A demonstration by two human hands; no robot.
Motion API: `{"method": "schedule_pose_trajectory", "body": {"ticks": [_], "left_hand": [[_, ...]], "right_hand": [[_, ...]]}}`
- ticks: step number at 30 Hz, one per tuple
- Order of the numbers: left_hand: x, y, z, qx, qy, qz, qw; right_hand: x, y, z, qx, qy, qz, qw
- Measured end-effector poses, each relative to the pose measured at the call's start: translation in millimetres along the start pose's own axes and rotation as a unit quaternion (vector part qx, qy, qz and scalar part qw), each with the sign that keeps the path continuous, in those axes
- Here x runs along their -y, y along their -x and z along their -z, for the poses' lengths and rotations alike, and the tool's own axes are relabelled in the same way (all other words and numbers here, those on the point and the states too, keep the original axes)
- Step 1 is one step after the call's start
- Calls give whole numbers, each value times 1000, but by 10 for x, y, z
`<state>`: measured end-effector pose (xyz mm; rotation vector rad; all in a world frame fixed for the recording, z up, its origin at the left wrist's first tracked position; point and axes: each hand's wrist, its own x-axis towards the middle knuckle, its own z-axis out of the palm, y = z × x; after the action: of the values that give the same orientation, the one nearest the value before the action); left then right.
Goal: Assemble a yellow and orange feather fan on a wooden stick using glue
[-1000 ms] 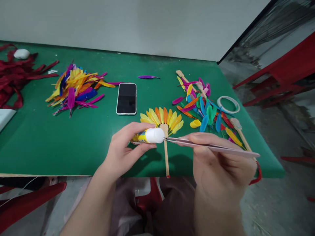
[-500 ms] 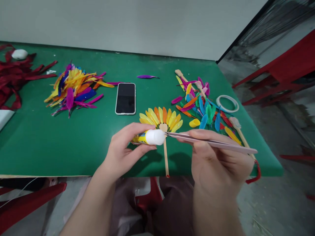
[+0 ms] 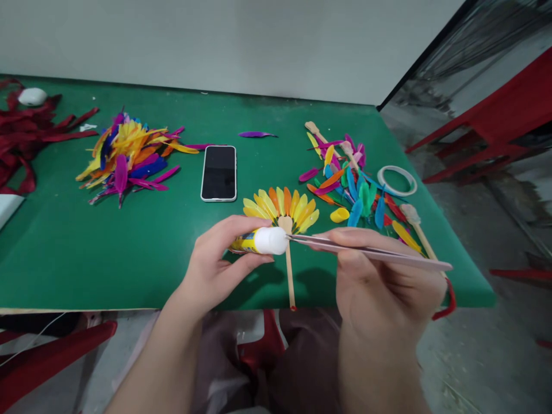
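My left hand [image 3: 215, 267] is closed round a glue bottle [image 3: 245, 242] with a yellow label, held on its side so its white end points right. In my right hand [image 3: 383, 287] is a pair of pink tweezers [image 3: 366, 250], their tips touching or very close to that white end. Below both hands lies a wooden stick [image 3: 290, 282] with a shaped head, its tip red. Yellow and orange feathers [image 3: 288, 201] fan out around the stick's head. The bottle hides part of the stick and the lower left feathers.
A phone [image 3: 219, 173] lies left of the fan on the green table [image 3: 172, 253]. Heaps of coloured feathers [image 3: 138, 152] lie left and right. Farther out are a roll of tape [image 3: 397, 180], another stick [image 3: 420, 230] and dark red ribbon [image 3: 21, 138]. A wall [image 3: 194, 46] closes the back.
Both hands keep their holds on the glue bottle and the tweezers. The tweezer tips have shifted only slightly at the bottle's white end. The whole view has drifted a little.
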<state>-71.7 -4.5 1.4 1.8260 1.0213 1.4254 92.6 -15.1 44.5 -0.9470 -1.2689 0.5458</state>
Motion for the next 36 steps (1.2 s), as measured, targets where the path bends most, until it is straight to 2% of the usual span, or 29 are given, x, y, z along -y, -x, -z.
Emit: {"method": "schedule_pose_trajectory", "body": {"ticks": [8,13,17,28,36], "left_hand": [[8,7,-1,-6,18,5,1000],[6,2,-1,-4,18,1,1000],[5,5,4,-1,28,-1,1000],[5,-2,6,10,23,-23,999],[8,3,8,13,32,-11,999]], "right_hand": [[1,-7,1,-4,4,-4,1000],[28,0,9,16,-6,9,1000],[7,6,8,-4,-19,4,1000],[-12,12,-1,-9,-34,-10,999],[18,-1,14,12,-27,17,999]]}}
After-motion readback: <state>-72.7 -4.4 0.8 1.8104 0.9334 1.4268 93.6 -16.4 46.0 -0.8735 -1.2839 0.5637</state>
